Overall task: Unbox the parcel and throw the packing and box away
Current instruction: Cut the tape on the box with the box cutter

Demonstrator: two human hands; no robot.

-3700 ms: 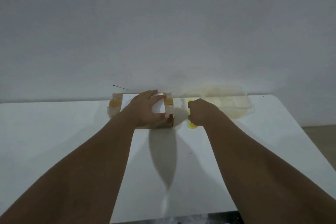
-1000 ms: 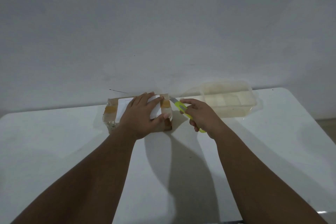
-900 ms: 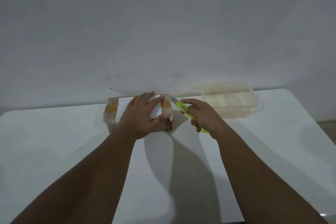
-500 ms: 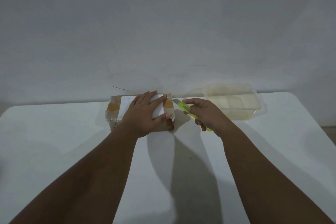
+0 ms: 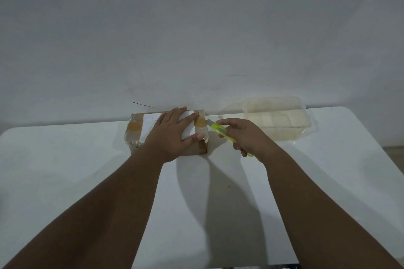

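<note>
Yellow-green cutter (image 5: pixel 220 130) sits clamped in our right hand (image 5: pixel 249 137), blade tip just beside the box's right edge. Our left hand (image 5: pixel 172 135) lies flat, fingers spread, on the taped box (image 5: pixel 135 131) at frame centre, far side of the table (image 5: pixel 65 170). Right of it stands a clear tub (image 5: pixel 277 120).

A plain grey-white wall (image 5: pixel 196 28) fills the upper half of the view, marked by a thin vertical crack near the top and a short dark streak low down. A white table (image 5: pixel 65 170) with rounded corners stands against it. A strip of brownish floor (image 5: pixel 393 155) shows at the right edge. Lighting is dim, casting soft shadows.
</note>
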